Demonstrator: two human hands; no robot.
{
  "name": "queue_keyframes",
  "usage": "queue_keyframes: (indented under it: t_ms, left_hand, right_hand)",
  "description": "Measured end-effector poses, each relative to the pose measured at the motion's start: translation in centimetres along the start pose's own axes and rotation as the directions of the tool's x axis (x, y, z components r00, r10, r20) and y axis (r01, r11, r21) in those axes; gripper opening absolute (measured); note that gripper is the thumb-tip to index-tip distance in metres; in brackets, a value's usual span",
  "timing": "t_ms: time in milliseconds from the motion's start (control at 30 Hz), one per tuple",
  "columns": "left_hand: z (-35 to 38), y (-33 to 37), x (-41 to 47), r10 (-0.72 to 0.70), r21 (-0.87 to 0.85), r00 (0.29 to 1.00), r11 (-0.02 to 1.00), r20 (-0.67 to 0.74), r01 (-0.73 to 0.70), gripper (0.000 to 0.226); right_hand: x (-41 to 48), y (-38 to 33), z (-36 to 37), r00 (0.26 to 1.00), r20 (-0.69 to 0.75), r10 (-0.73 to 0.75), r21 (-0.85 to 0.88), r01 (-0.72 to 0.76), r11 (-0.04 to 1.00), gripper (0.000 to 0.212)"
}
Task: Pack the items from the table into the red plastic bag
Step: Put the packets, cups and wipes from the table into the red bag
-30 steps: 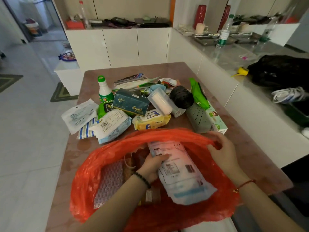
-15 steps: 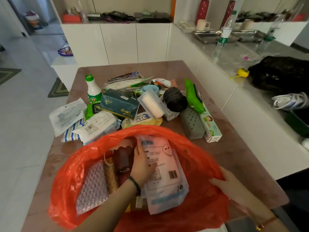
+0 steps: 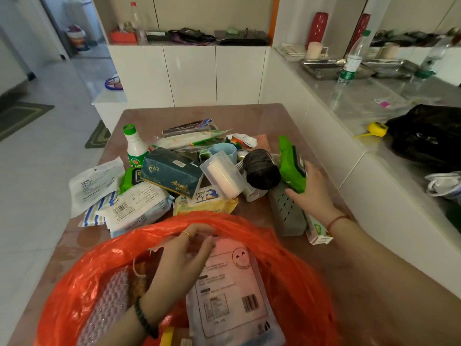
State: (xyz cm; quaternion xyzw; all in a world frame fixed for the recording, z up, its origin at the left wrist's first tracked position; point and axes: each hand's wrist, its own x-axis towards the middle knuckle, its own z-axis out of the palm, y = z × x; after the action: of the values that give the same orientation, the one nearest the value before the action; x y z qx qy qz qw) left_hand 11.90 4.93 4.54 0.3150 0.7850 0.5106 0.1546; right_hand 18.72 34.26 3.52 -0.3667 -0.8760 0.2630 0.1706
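Red plastic film fills the near part of the view: the red bag (image 3: 294,265) lies on the near end of the worktop (image 3: 249,116) with its mouth gaping wide. Inside it a pink packet (image 3: 232,285) lies flat on the right and a sheet of bubble wrap (image 3: 109,303) on the left. The left hand (image 3: 179,255) reaches into the bag, its fingers (image 3: 194,233) curled over the far edge of the pink packet, right at the far rim of the bag, thumb on the packet's face.

The right hand (image 3: 311,193) is outside the bag, far and right of its rim. Its fingers are closed round a green pouch (image 3: 290,166), thumb on the near left side and the others on the right side. The pouch stands tilted above a grey perforated box (image 3: 287,216), with a white carton (image 3: 318,233) just beside the wrist.

The remaining items are heaped on the middle of the worktop, just beyond the bag: a black roll (image 3: 262,171) touching the pouch on its left, a clear tub (image 3: 224,178), a dark tissue pack (image 3: 172,174), a yellow wipes pack (image 3: 207,203) against the bag's far rim, a white wipes pack (image 3: 134,208) and a green-capped bottle (image 3: 134,146).
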Motion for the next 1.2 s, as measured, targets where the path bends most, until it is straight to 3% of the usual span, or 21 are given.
queue_keyframes:
  t_ms: [167, 367, 467, 533, 600, 700, 800, 867, 967, 1033, 1133, 1200]
  left_hand:
    - [1.1, 0.9, 2.7, -0.023, -0.105, 0.999, 0.994, 0.028, 0.026, 0.016]
    - [1.4, 0.1, 3.5, -0.043, -0.158, 0.999, 0.986, 0.016, 0.045, 0.020]
    - [1.3, 0.1, 3.3, -0.070, -0.194, 0.998, 0.979, 0.001, 0.069, 0.021]
    - [1.2, 0.0, 3.3, -0.084, -0.231, 0.996, 0.969, 0.012, 0.085, 0.016]
    - [1.0, 0.0, 3.1, -0.098, -0.292, 0.995, 0.951, 0.038, 0.104, 0.012]
    - [0.7, 0.5, 2.8, -0.138, -0.448, 0.987, 0.880, 0.084, 0.161, 0.021]
    - [0.7, 1.8, 2.1, -0.153, -0.586, 0.967, 0.772, 0.205, 0.246, 0.036]
    - [1.0, 3.0, 1.4, -0.139, -0.652, 0.939, 0.687, 0.315, 0.321, 0.059]
    - [1.2, 4.9, 0.0, -0.196, -0.741, 0.893, 0.501, 0.406, 0.447, 0.098]
    - [1.2, 4.5, -1.5, -0.318, -0.760, 0.876, 0.443, 0.363, 0.475, 0.090]
    - [0.4, 2.2, -4.0, -0.470, -0.723, 0.850, 0.499, 0.237, 0.478, 0.071]
    - [-0.3, 0.3, -5.2, -0.513, -0.673, 0.824, 0.524, 0.239, 0.522, 0.067]
  right_hand:
    - [5.8, 0.6, 4.0, 0.998, 0.056, 0.032, -0.236, -0.018, 0.972, 0.082]
    - [6.6, 2.6, 5.1, 0.987, -0.084, -0.133, -0.286, 0.104, 0.952, 0.029]
    - [6.1, 3.0, 4.7, 0.952, -0.255, -0.171, -0.168, 0.130, 0.977, 0.013]
    - [5.8, 2.6, 3.6, 0.910, -0.413, -0.045, 0.014, 0.056, 0.998, 0.012]
    - [5.9, 2.1, 1.4, 0.820, -0.547, 0.171, 0.284, -0.011, 0.959, 0.011]
    - [4.5, 0.3, -2.7, 0.709, -0.651, 0.272, 0.526, 0.164, 0.834, 0.023]
    - [-2.1, -3.4, -4.5, 0.736, -0.666, 0.124, 0.593, 0.421, 0.686, 0.027]
    - [-7.6, -6.0, -4.3, 0.731, -0.671, -0.125, 0.514, 0.580, 0.633, 0.026]
    - [-14.4, -8.0, -2.0, 0.580, -0.496, -0.646, 0.239, 0.806, 0.541, 0.011]
    - [-17.8, -8.4, 0.6, 0.471, -0.235, -0.850, 0.113, 0.882, 0.458, 0.017]
    - [-20.8, -8.3, 3.9, 0.490, 0.135, -0.861, 0.046, 0.865, 0.499, 0.035]
    - [-21.3, -8.8, 3.7, 0.597, 0.271, -0.755, 0.070, 0.770, 0.634, 0.033]
